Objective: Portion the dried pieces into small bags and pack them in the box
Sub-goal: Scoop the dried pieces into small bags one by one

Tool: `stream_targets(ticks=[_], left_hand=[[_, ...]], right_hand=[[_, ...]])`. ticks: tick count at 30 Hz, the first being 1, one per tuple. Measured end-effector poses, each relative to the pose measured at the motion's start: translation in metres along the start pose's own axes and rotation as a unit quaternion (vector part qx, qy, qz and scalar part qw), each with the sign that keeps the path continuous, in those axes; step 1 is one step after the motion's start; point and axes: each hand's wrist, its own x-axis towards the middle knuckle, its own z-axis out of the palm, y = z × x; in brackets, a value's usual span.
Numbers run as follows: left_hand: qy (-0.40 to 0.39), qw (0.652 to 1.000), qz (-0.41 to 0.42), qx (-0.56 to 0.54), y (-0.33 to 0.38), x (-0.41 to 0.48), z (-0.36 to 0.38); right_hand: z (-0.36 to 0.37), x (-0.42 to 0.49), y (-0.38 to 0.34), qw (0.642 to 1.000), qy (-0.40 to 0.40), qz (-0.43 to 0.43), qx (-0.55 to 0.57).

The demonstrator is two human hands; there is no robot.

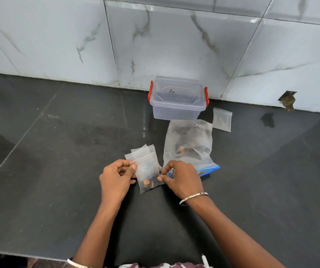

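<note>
A small clear bag (148,174) with orange and dark dried pieces in its bottom is held over the dark counter. My left hand (115,177) pinches its top left corner at the zip strip, and my right hand (182,176) pinches its right edge. Behind it lie a few empty small bags (142,150). A large zip bag (189,141) with a blue seal holds more dried pieces, just right of my hands. The clear plastic box (177,99) with red latches stands shut by the wall.
One more empty small bag (222,119) lies right of the box. The tiled wall runs behind the box, with a chipped hole (287,100) at the right. The counter's front edge (29,255) is close to me.
</note>
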Motion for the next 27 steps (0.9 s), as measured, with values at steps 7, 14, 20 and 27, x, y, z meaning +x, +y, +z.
stream_targets(ticks=[7,14,20,27], left_hand=[[0.022,1.0,-0.005,-0.006,-0.002,0.0,0.002],[0.081,0.988,0.093,0.093,0.015,-0.005,0.003],[0.122,0.961,0.211,0.131,0.041,-0.003,0.027],[-0.013,0.946,0.293,0.139,0.077,0.017,0.085]], right_hand=[[0.003,-0.002,0.007,1.0,0.004,0.004,0.007],[-0.001,-0.003,0.008,0.997,0.004,0.017,0.074],[-0.042,-0.004,-0.005,0.984,0.072,-0.017,0.164],[-0.114,0.029,0.027,0.946,0.268,0.011,0.183]])
